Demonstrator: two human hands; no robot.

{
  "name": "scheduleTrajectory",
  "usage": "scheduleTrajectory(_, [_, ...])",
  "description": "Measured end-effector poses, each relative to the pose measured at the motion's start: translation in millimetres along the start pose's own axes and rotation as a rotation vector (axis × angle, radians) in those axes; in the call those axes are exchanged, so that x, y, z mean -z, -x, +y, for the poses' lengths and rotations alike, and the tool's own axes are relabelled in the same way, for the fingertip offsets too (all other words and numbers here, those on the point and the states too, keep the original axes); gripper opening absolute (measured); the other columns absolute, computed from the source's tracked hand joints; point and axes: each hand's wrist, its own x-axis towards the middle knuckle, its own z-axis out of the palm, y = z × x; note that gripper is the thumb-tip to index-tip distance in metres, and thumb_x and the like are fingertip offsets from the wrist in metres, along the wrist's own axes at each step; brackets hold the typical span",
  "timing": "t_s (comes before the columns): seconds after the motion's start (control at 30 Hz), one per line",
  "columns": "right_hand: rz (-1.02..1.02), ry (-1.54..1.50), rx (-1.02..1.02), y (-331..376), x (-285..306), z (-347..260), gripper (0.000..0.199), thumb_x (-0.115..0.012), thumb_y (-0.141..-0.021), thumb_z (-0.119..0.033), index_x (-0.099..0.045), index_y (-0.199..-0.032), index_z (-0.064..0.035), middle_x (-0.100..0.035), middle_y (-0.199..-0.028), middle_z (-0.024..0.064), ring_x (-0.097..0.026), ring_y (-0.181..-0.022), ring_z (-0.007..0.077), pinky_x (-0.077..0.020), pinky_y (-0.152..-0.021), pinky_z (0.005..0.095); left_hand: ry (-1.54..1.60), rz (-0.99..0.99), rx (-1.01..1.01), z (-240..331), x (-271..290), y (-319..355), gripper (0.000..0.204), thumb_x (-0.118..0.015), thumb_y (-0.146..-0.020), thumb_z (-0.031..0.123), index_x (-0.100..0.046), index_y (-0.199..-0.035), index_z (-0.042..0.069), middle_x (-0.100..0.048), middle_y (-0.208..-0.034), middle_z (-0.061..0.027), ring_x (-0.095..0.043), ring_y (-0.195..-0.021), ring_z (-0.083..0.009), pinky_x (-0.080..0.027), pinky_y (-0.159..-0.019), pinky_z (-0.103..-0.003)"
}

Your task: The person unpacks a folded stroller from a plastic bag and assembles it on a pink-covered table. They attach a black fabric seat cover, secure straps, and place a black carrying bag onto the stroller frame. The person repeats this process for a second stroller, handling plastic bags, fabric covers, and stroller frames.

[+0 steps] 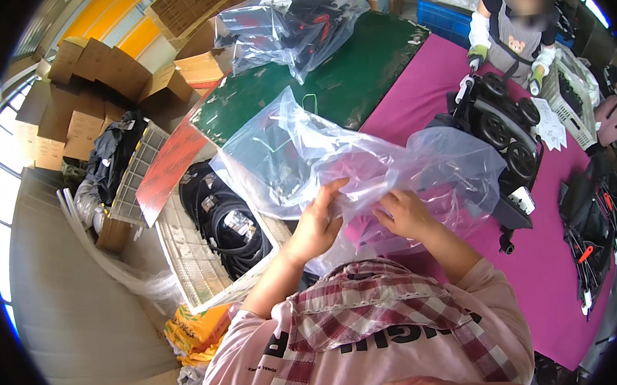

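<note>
A large clear plastic bag [270, 152] lies spread and crumpled across the table in front of me. My left hand [319, 224] pinches its near edge with the fingers closed on the film. A short way to the right, my right hand [404, 216] also grips the near edge, fingertips pressed together on the plastic. Between the hands the film bunches into folds, and the pink cloth [417, 113] shows through it. The bag's right end reaches a folded black stroller frame with wheels [493, 122].
A white crate [185, 272] of black tubing stands left of my arm. Bagged black parts [290, 26] sit on the far green tabletop [342, 61]. Across the table a gloved person [520, 42] handles the stroller. More black frames [590, 223] lie right; open cardboard boxes [80, 101] stand left.
</note>
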Motion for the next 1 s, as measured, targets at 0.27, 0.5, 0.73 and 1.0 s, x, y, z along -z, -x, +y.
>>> scheduleTrajectory(0.27, [0.390, 0.378, 0.324, -67, 64, -90, 0.039, -0.071, -0.077, -0.021, -0.063, -0.113, -0.0093, -0.060, -0.114, 0.0097, -0.057, -0.109, 0.0278, -0.0327, -0.102, 0.0482, -0.008, 0.075, -0.249, -31, 47, 7, 0.052, -0.050, -0.071, -0.016, -0.052, -0.119, 0.004, -0.056, -0.111, -0.0167, -0.057, -0.102, -0.0350, -0.047, -0.085, -0.037])
scheduleTrajectory(0.5, [-0.224, 0.562, -0.358, 14, 6, 91, 0.018, -0.064, -0.076, -0.014, -0.065, -0.093, -0.0096, -0.064, -0.097, 0.0094, -0.058, -0.101, 0.0268, -0.0355, -0.097, 0.0444, -0.282, -0.024, -0.084, -124, 36, 60, 0.023, -0.044, -0.075, -0.009, -0.061, -0.071, 0.005, -0.058, -0.114, -0.0190, -0.064, -0.078, -0.0318, -0.051, -0.069, -0.038])
scheduleTrajectory(0.73, [-0.667, 0.779, -0.414, -54, -39, 150, 0.026, -0.057, -0.083, -0.022, -0.068, -0.101, -0.0074, -0.065, -0.104, 0.0170, -0.061, -0.103, 0.0308, -0.0490, -0.084, 0.0472, -0.039, 0.274, 0.448, -235, 24, 176, 0.040, -0.041, -0.067, -0.011, -0.067, -0.094, 0.002, -0.063, -0.088, -0.0207, -0.060, -0.087, -0.0376, -0.048, -0.082, -0.042])
scheduleTrajectory(1.0, [0.869, -0.395, 1.042, -243, 73, -204, 0.031, -0.050, -0.095, -0.027, -0.060, -0.118, -0.0092, -0.065, -0.106, 0.0101, -0.062, -0.096, 0.0310, -0.0479, -0.086, 0.0380, -1.120, 1.776, -0.431, 80, 223, 222, 0.015, -0.051, -0.093, 0.009, -0.061, -0.095, -0.002, -0.062, -0.083, -0.0097, -0.060, -0.071, -0.0157, -0.048, -0.056, -0.026])
